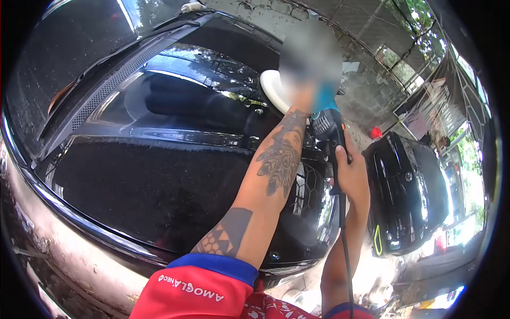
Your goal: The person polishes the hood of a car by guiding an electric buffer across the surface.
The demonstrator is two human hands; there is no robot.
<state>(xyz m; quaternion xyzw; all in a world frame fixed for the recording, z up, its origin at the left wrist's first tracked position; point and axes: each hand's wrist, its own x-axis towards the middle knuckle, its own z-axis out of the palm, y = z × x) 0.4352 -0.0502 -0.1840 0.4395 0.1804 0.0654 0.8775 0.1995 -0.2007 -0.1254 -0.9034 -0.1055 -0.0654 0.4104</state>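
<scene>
A teal and black power polisher (330, 127) with a round white pad (274, 90) is at the upper middle, the pad at the far part of a glossy black car hood (143, 186). My right hand (355, 173) is wrapped round the tool's rear handle, thumb along its side. My tattooed left arm reaches up across the hood. At its end my left hand (304, 97) is at the front of the polisher, its fingers hidden by a blurred patch. A black cord (345, 250) hangs from the handle.
The windshield (79, 37) and wiper cowl (114, 77) lie at the upper left. A second black car (404, 186) stands at the right. A small red object (375, 132) is on the ground behind, near a brick wall (366, 80).
</scene>
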